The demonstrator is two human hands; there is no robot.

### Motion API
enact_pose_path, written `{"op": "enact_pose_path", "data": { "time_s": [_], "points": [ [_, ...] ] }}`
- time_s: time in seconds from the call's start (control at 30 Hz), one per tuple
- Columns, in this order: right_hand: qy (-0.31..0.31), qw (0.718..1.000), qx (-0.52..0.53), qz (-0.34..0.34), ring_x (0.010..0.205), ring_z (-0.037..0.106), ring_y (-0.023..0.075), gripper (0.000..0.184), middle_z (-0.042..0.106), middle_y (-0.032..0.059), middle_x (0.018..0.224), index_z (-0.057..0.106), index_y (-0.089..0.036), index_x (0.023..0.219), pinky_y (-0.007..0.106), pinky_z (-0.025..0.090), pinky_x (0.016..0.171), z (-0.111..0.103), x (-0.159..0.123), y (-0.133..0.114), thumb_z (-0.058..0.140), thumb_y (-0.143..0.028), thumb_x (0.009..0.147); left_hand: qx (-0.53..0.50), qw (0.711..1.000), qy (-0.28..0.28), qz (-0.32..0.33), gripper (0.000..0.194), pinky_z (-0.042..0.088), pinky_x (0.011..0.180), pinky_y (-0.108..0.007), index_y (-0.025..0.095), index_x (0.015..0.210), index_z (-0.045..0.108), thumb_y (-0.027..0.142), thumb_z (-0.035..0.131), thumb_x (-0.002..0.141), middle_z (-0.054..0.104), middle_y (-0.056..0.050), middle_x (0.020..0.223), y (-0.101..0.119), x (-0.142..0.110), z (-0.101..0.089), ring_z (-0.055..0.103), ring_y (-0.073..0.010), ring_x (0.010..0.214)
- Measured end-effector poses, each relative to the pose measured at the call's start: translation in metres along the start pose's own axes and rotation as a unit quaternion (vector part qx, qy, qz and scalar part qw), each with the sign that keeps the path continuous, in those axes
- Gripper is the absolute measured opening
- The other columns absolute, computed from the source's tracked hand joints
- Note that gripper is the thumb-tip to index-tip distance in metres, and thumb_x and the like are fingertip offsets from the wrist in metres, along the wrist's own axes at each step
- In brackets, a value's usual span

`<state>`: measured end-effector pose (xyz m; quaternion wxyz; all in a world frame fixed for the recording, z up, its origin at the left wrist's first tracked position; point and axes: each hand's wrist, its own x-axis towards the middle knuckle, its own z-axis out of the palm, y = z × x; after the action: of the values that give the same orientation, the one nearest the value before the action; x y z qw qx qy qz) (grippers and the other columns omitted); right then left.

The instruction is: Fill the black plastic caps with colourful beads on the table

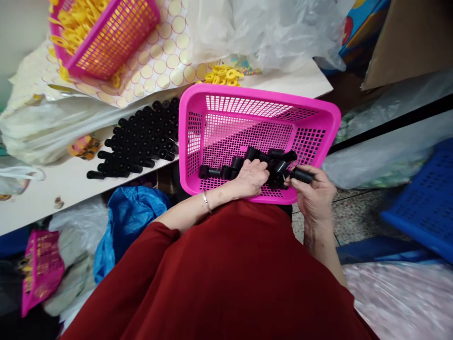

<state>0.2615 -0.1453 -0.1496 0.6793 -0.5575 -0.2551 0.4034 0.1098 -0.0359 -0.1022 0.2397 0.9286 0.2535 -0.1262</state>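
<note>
A pink plastic basket (226, 101) rests on my lap, its far edge against the white table (71, 182). Several short black tubes (276, 158) lie loose on its bottom. My left hand (252, 177) reaches into the basket with fingers curled among the tubes; what it grips is hidden. My right hand (313, 196) sits at the basket's near right rim, pinched on one black tube (302, 175) held sideways.
Many black tubes (141, 137) lie stacked in rows on the table left of the basket. A second pink basket (116, 42) holds yellow rings (76, 23); more yellow rings (222, 75) lie behind. Plastic bags surround the table. A blue crate (421, 208) stands right.
</note>
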Motion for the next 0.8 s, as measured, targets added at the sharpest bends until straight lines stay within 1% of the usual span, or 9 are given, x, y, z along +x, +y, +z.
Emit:
{"op": "enact_pose_path", "data": {
  "time_s": [0.07, 0.13, 0.23, 0.33, 0.47, 0.57, 0.67, 0.73, 0.8],
  "points": [
    [0.002, 1.000, -0.004, -0.004, 0.062, 0.068, 0.0125, 0.044, 0.072, -0.0016, 0.086, 0.066, -0.024, 0.102, 0.031, 0.064, 0.064, -0.001, -0.001, 0.002, 0.088, -0.031, 0.065, -0.097, 0.995, 0.016, -0.014, 0.026, 0.048, 0.087, -0.043, 0.014, 0.103, 0.068, 0.012, 0.067, 0.078, 0.062, -0.010, 0.105, -0.007, -0.005, -0.003, 0.056, -0.0261, 0.101],
    [0.001, 1.000, -0.009, -0.008, 0.063, 0.069, 0.0128, 0.044, 0.073, -0.0003, 0.090, 0.065, -0.024, 0.103, 0.032, 0.064, 0.064, 0.000, -0.003, 0.003, 0.087, -0.033, 0.066, -0.235, 0.971, 0.042, -0.031, 0.028, 0.048, 0.082, -0.038, 0.017, 0.101, 0.065, 0.016, 0.075, 0.074, 0.060, -0.004, 0.096, -0.014, -0.009, -0.004, 0.055, -0.0199, 0.089],
    [-0.011, 1.000, -0.013, -0.005, 0.066, 0.069, 0.0141, 0.042, 0.073, 0.0010, 0.090, 0.067, -0.023, 0.101, 0.033, 0.064, 0.066, 0.003, -0.005, 0.001, 0.087, -0.035, 0.067, -0.439, 0.895, 0.078, -0.018, 0.031, 0.047, 0.078, -0.032, 0.017, 0.090, 0.061, 0.017, 0.081, 0.066, 0.055, 0.002, 0.086, -0.021, -0.011, -0.004, 0.052, -0.0132, 0.079],
    [-0.023, 1.000, 0.003, 0.009, 0.068, 0.069, 0.0142, 0.042, 0.073, 0.0004, 0.089, 0.069, -0.024, 0.099, 0.032, 0.064, 0.067, 0.009, -0.007, -0.003, 0.089, -0.034, 0.064, -0.572, 0.816, 0.084, 0.002, 0.032, 0.046, 0.075, -0.030, 0.015, 0.086, 0.063, 0.019, 0.084, 0.062, 0.055, 0.004, 0.079, -0.023, -0.012, -0.004, 0.051, -0.0105, 0.075],
    [-0.029, 0.998, 0.040, 0.032, 0.067, 0.069, 0.0138, 0.044, 0.072, -0.0007, 0.086, 0.071, -0.025, 0.099, 0.032, 0.064, 0.067, 0.016, -0.009, -0.008, 0.091, -0.034, 0.062, -0.698, 0.714, 0.060, -0.018, 0.040, 0.049, 0.077, -0.030, 0.015, 0.096, 0.069, 0.022, 0.086, 0.061, 0.062, 0.002, 0.081, -0.020, -0.012, -0.001, 0.059, -0.0109, 0.077],
    [-0.046, 0.997, 0.046, 0.034, 0.069, 0.069, 0.0146, 0.041, 0.074, 0.0008, 0.093, 0.070, -0.026, 0.100, 0.034, 0.065, 0.070, 0.021, -0.012, -0.011, 0.089, -0.034, 0.064, -0.767, 0.639, 0.044, -0.038, 0.036, 0.055, 0.082, -0.035, 0.015, 0.103, 0.068, 0.027, 0.082, 0.072, 0.067, -0.002, 0.089, -0.017, -0.010, 0.001, 0.066, -0.0134, 0.082],
    [-0.063, 0.996, 0.056, 0.025, 0.069, 0.071, 0.0134, 0.037, 0.074, 0.0002, 0.099, 0.071, -0.026, 0.099, 0.034, 0.066, 0.073, 0.026, -0.015, -0.013, 0.088, -0.029, 0.066, -0.798, 0.597, 0.061, -0.057, 0.025, 0.058, 0.087, -0.037, 0.015, 0.100, 0.069, 0.025, 0.078, 0.080, 0.070, -0.004, 0.093, -0.014, -0.009, 0.001, 0.069, -0.0151, 0.086],
    [-0.060, 0.995, 0.069, 0.024, 0.068, 0.072, 0.0128, 0.036, 0.074, -0.0022, 0.091, 0.072, -0.026, 0.098, 0.032, 0.066, 0.073, 0.030, -0.017, -0.012, 0.088, -0.025, 0.065, -0.811, 0.574, 0.089, -0.076, 0.022, 0.058, 0.086, -0.035, 0.016, 0.098, 0.071, 0.024, 0.078, 0.079, 0.071, -0.003, 0.091, -0.011, -0.008, 0.002, 0.069, -0.0144, 0.086],
    [-0.042, 0.996, 0.078, 0.025, 0.068, 0.073, 0.0131, 0.037, 0.075, -0.0035, 0.084, 0.072, -0.025, 0.096, 0.031, 0.066, 0.074, 0.034, -0.019, -0.012, 0.089, -0.022, 0.064, -0.818, 0.554, 0.121, -0.093, 0.024, 0.058, 0.083, -0.032, 0.016, 0.097, 0.074, 0.024, 0.081, 0.076, 0.072, -0.002, 0.089, -0.007, -0.007, 0.002, 0.069, -0.0128, 0.082]
  ]
}}
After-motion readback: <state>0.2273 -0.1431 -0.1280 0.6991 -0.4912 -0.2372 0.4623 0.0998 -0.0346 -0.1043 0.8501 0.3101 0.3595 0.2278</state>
